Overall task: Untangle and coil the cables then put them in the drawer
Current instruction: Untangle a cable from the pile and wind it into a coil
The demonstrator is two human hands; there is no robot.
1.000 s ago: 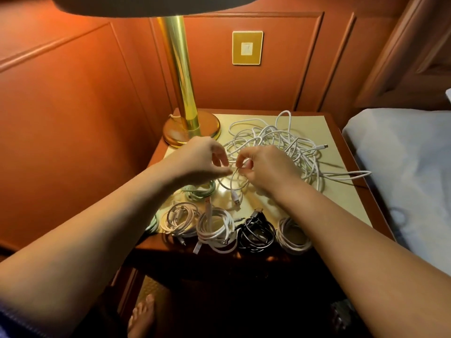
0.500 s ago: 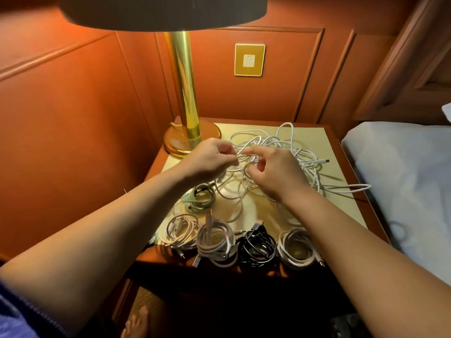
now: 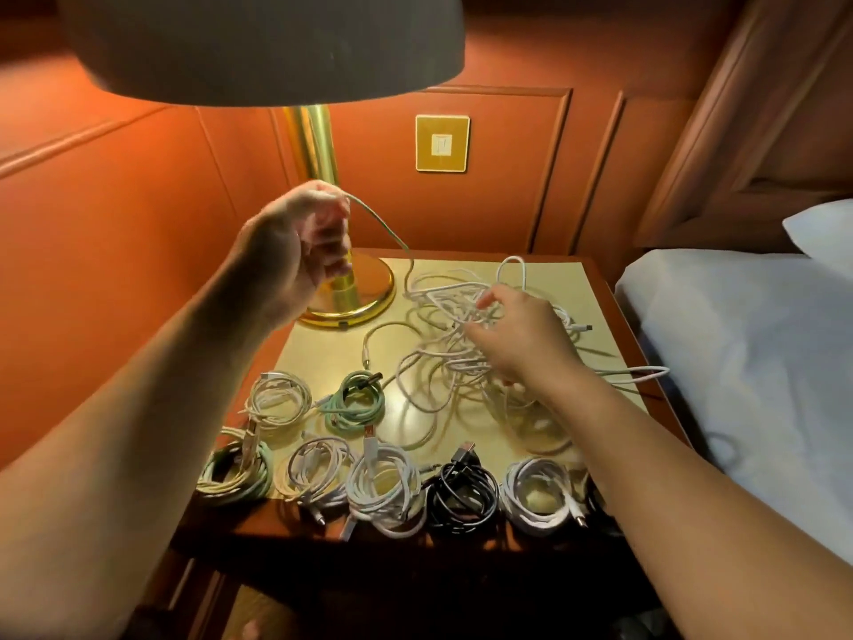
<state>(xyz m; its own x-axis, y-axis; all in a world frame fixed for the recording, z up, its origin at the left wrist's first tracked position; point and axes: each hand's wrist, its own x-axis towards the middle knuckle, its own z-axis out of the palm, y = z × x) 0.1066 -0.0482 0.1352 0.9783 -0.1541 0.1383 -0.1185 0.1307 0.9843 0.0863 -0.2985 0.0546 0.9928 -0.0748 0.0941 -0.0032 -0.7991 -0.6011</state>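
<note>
**Desk:** What are the hands doing?

**Photographer:** The left hand (image 3: 300, 242) is raised in front of the brass lamp (image 3: 323, 214), fingers curled round a pale cable (image 3: 385, 224) that arcs from the fist down to the right into the tangle of white cables (image 3: 454, 362). The right hand (image 3: 517, 334) rests low on the middle of that tangle, its fingers bent in among the strands; I cannot tell whether they actually pinch one.

**Desk:** And where does the tangle lie?

**Photographer:** On the cream top of the bench (image 3: 577, 279), right of the lamp's base, with one loop trailing off the right edge toward the bed (image 3: 747, 353).

**Desk:** Anything already coiled?

**Photographer:** Yes. Along the near edge, left to right: a green-and-cream coil (image 3: 235, 478), a white coil (image 3: 314, 473), a second white coil (image 3: 383, 491), a black coil (image 3: 461, 496) and a third white coil (image 3: 540, 491). Just behind them sit a smaller white coil (image 3: 277, 399) and a mint-green coil (image 3: 357, 404).

**Desk:** The setting?

**Photographer:** Orange-panelled walls, a gold switch plate (image 3: 442, 143) on the far one, and the lampshade (image 3: 267, 39) across the top of the view.
</note>
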